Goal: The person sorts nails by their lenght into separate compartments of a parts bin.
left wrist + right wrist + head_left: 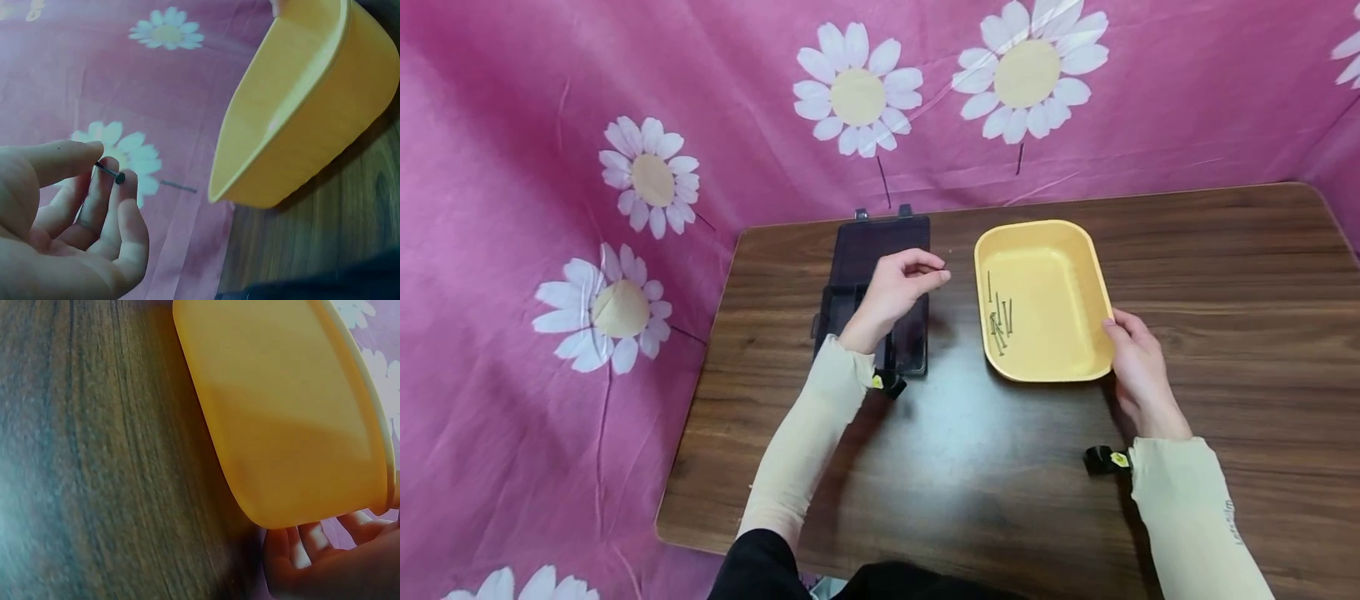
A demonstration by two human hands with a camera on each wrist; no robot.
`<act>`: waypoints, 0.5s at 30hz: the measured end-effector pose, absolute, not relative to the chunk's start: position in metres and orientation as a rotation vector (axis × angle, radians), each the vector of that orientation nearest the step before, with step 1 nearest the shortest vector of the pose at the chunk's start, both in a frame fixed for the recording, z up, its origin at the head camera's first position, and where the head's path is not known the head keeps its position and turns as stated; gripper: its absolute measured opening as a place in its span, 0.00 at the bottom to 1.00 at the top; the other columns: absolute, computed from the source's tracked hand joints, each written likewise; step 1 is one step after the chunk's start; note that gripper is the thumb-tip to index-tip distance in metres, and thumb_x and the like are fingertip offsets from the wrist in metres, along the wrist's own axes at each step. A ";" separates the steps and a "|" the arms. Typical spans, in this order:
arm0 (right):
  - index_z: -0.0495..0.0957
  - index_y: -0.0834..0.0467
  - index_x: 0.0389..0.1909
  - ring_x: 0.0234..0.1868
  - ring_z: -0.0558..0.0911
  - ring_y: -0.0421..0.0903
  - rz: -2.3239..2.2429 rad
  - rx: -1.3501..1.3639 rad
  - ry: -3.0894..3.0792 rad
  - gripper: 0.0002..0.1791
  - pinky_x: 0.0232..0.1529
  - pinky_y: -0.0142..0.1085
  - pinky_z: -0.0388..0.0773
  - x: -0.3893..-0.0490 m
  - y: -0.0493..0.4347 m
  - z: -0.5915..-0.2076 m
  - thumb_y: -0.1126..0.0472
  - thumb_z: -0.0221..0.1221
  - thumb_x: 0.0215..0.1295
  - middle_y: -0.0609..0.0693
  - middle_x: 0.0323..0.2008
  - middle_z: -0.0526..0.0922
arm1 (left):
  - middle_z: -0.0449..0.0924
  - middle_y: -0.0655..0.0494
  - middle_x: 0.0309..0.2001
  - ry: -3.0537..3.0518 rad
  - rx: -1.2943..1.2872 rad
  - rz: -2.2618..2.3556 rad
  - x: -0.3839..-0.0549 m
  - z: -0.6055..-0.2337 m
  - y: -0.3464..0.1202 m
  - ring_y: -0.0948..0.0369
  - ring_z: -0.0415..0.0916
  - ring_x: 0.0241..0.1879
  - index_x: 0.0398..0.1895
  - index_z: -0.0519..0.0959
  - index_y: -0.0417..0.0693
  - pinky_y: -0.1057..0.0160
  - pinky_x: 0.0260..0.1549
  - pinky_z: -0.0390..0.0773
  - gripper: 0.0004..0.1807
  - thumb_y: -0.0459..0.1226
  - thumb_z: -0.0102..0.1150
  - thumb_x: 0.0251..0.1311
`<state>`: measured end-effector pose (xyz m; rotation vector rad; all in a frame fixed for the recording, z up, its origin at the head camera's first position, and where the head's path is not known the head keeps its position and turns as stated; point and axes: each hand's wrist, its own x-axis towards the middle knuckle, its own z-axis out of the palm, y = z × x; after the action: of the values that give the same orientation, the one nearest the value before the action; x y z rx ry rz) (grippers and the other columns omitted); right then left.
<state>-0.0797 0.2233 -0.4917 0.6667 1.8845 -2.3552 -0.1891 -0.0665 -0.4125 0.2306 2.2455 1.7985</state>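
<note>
My left hand [897, 287] is over the black plastic case and pinches a nail [111, 173] between thumb and fingertips. The nail's round, flat head shows in the left wrist view; part of its shank is hidden by the fingers. The yellow bin [1051, 308] stands to the right, with several thin dark nails [999, 323] lying along its left side. At the bin's near right corner my right hand [1141, 367] grips the rim, thumb on top and fingers against the outer wall, as the right wrist view [331, 559] also shows the fingers below that wall.
The black case [880, 250] lies with its lid laid back, its compartments partly covered by my left forearm. Both stand on a brown wood-grain table [970, 483]. A pink cloth [737, 125] with white daisies hangs behind the table and to its left.
</note>
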 end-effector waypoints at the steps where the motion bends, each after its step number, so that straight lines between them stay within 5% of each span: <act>1: 0.62 0.58 0.60 0.38 0.72 0.33 -2.352 0.663 1.881 0.27 0.33 0.20 0.73 -0.080 0.224 -0.492 0.50 0.51 0.63 0.41 0.41 0.69 | 0.80 0.56 0.27 2.222 0.217 1.837 -0.188 -0.412 -0.072 0.65 0.77 0.27 0.35 0.78 0.37 0.68 0.30 0.76 0.11 0.33 0.64 0.47; 8: 0.63 0.57 0.58 0.40 0.72 0.32 -2.370 0.626 1.839 0.26 0.35 0.20 0.73 -0.081 0.226 -0.494 0.51 0.53 0.62 0.41 0.42 0.69 | 0.80 0.54 0.23 2.053 0.150 2.054 -0.179 -0.414 -0.107 0.62 0.78 0.26 0.32 0.78 0.37 0.63 0.32 0.79 0.07 0.28 0.61 0.48; 15: 0.63 0.57 0.58 0.42 0.72 0.33 -2.408 0.608 1.775 0.25 0.36 0.20 0.73 -0.080 0.229 -0.497 0.53 0.54 0.61 0.42 0.43 0.69 | 0.79 0.57 0.25 2.080 0.019 2.129 -0.168 -0.419 -0.136 0.62 0.77 0.26 0.36 0.75 0.28 0.63 0.32 0.79 0.13 0.28 0.62 0.48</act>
<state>-0.0798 0.2285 -0.4973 0.6080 1.7752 -2.4076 -0.1682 -0.1361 -0.4194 0.0189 2.0798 2.1288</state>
